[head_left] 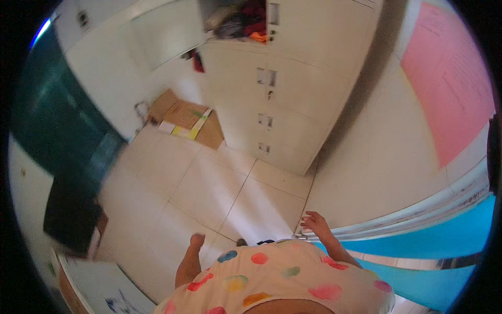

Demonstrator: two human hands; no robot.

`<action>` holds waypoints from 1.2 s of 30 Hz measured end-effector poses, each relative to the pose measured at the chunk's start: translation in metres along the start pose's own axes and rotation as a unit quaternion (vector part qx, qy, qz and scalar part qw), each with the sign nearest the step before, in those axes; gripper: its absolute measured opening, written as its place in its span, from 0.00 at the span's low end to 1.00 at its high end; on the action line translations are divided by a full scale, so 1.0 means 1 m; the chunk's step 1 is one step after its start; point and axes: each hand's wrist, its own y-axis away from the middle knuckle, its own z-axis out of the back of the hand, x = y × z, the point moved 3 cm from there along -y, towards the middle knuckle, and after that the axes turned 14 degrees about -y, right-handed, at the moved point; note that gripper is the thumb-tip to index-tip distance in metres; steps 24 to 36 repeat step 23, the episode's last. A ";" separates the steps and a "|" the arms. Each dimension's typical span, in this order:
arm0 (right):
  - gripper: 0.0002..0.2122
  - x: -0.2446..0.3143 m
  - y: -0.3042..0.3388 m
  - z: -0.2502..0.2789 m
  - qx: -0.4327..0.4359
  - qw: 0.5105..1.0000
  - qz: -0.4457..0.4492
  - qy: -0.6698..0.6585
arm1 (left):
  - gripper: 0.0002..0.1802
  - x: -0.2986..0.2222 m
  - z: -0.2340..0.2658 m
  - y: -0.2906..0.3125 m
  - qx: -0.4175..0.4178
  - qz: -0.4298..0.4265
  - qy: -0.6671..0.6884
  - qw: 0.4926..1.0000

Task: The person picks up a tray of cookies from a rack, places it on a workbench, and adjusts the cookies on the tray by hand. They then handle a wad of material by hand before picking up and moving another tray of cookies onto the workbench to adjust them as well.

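My left hand (197, 239) hangs at my side above the tiled floor (196, 193). It is small and blurred in the head view, and its fingers are hidden. Out to the right, my right hand (316, 224) is open with its fingers apart and nothing in them. The white wall's lower edge and a white frame (387, 227) beside bright blue panels (423, 230) are nearest to it. Ahead stands a tall cream metal locker cabinet (303, 99). One upper compartment (235, 21) has its door (167, 29) swung out to the left, showing dark and red cloth-like items inside.
An opened cardboard box (183, 115) lies on the floor left of the cabinet. Farther left are a dark green door (57, 110) and a black boxy object (70, 214). At lower left is a white-topped surface (99, 277). A pink sheet (449, 78) hangs on the right wall.
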 end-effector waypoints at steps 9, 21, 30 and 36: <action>0.19 0.059 -0.083 -0.100 0.032 0.962 0.067 0.264 | 0.12 0.033 0.424 -0.304 -0.350 -0.077 0.421 0.833; 0.16 0.160 -0.275 -0.063 -0.043 0.951 0.130 0.277 | 0.17 0.023 0.814 -0.462 -0.661 -0.018 0.143 0.737; 0.16 0.186 -0.303 -0.062 -0.052 0.941 0.119 0.312 | 0.20 0.049 0.848 -0.501 -0.659 0.027 0.116 0.742; 0.16 0.186 -0.303 -0.062 -0.052 0.941 0.119 0.312 | 0.20 0.049 0.848 -0.501 -0.659 0.027 0.116 0.742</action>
